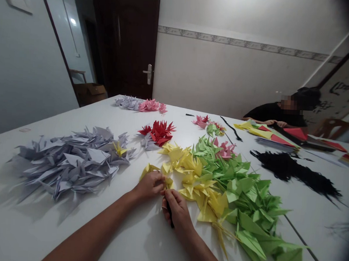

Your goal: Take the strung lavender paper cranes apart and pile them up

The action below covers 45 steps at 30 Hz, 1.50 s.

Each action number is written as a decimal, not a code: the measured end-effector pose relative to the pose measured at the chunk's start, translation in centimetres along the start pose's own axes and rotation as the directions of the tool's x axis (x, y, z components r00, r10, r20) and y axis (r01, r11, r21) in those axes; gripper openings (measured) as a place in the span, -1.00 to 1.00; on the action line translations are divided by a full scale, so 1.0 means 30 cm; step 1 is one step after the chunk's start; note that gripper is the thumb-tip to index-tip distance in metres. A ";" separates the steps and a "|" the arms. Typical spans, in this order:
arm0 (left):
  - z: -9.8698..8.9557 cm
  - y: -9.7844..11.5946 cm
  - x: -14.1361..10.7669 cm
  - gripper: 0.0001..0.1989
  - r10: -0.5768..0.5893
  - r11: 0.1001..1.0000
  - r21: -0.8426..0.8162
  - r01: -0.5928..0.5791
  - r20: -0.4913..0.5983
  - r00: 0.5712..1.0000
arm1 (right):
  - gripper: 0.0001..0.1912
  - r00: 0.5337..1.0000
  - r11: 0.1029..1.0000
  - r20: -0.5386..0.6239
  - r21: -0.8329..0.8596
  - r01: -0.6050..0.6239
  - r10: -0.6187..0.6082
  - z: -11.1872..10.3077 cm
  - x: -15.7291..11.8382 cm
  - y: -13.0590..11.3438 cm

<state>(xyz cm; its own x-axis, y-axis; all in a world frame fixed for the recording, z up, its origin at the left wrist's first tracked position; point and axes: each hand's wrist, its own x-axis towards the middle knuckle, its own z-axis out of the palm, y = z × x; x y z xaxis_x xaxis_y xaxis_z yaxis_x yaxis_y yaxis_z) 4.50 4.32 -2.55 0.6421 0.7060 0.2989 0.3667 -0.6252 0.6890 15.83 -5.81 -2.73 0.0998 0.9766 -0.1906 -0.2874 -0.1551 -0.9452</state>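
Close together near the middle of the white table, my two hands work at a yellow folded paper crane (168, 182). My left hand (151, 184) is closed, its fingertips pinching the yellow paper. Another yellow folded piece (148, 169) shows just behind that hand. In my right hand (177, 208) a slim black-handled tool (170, 214) lies along the palm; its tip is hidden at the fingertips, which meet the paper. Beside the right hand spreads a row of yellow paper cranes (203, 188), bordered by a heap of green paper cranes (247, 200).
A large heap of pale grey-lilac paper cranes (79, 160) lies at left, red cranes (161, 133) behind the hands, pink ones (149, 105) at the far edge. Black cords (292, 168) lie at right. Across the table a person (281, 109) sits by coloured paper sheets (279, 138).
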 end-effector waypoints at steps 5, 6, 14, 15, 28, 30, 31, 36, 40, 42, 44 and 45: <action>-0.001 0.004 0.001 -0.89 0.006 1.000 -0.005 -0.006 -0.002 1.000 | -0.49 1.000 1.000 0.015 -0.001 0.005 -0.005 -0.003 0.001 0.004; -0.001 0.004 0.001 -0.89 0.004 1.000 -0.004 -0.004 0.000 1.000 | -0.49 1.000 1.000 0.013 0.000 0.001 -0.001 -0.003 0.001 0.003; 0.000 0.001 0.003 -0.89 0.009 1.000 0.005 -0.009 0.001 1.000 | -0.50 1.000 1.000 0.012 0.002 -0.014 0.014 0.001 0.000 -0.005; 0.000 0.001 0.003 -0.89 0.008 1.000 0.006 -0.008 0.004 1.000 | -0.50 1.000 1.000 0.014 0.004 -0.009 0.009 0.001 0.000 -0.004; 0.001 0.001 0.000 -0.87 0.007 1.000 0.002 -0.007 -0.009 1.000 | -0.43 1.000 1.000 0.012 -0.010 -0.013 0.013 0.003 0.006 0.004; 0.002 -0.003 0.000 -0.86 0.011 1.000 0.008 -0.011 -0.010 1.000 | -0.41 1.000 1.000 0.017 -0.002 -0.015 0.015 0.004 0.006 0.004; 0.003 -0.005 0.001 -0.87 0.013 1.000 0.013 -0.013 -0.014 1.000 | -0.41 1.000 1.000 0.021 0.002 -0.015 0.015 0.006 0.006 0.005; 0.003 -0.011 0.001 -0.86 0.014 1.000 0.008 -0.013 -0.010 1.000 | -0.39 1.000 1.000 0.023 -0.003 0.011 -0.011 0.011 0.011 0.010; 0.002 -0.009 0.000 -0.85 0.015 1.000 0.028 -0.014 -0.034 0.999 | -0.41 0.999 1.000 0.029 0.006 0.028 -0.028 0.008 0.020 0.023; 0.001 -0.008 0.001 -0.85 0.023 0.999 0.044 -0.021 -0.043 0.999 | -0.41 0.999 1.000 0.032 0.005 0.030 -0.030 0.006 0.024 0.029; -0.001 -0.007 0.001 -0.85 0.036 0.998 0.050 -0.033 -0.049 0.998 | -0.42 0.999 0.999 0.030 0.005 0.037 -0.037 0.005 0.026 0.031; -0.002 -0.007 0.001 -0.84 0.042 0.998 0.043 -0.039 -0.062 0.997 | -0.42 0.999 0.999 0.032 0.008 0.043 -0.044 0.006 0.027 0.030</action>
<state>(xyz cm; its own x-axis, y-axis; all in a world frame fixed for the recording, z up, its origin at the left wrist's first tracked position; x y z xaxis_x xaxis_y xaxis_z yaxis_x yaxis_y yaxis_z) 4.41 4.50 -2.64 0.6135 0.6987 0.3681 0.3702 -0.6662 0.6475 15.48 -5.15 -3.70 0.0813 0.9867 -0.1405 -0.2907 -0.1114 -0.9503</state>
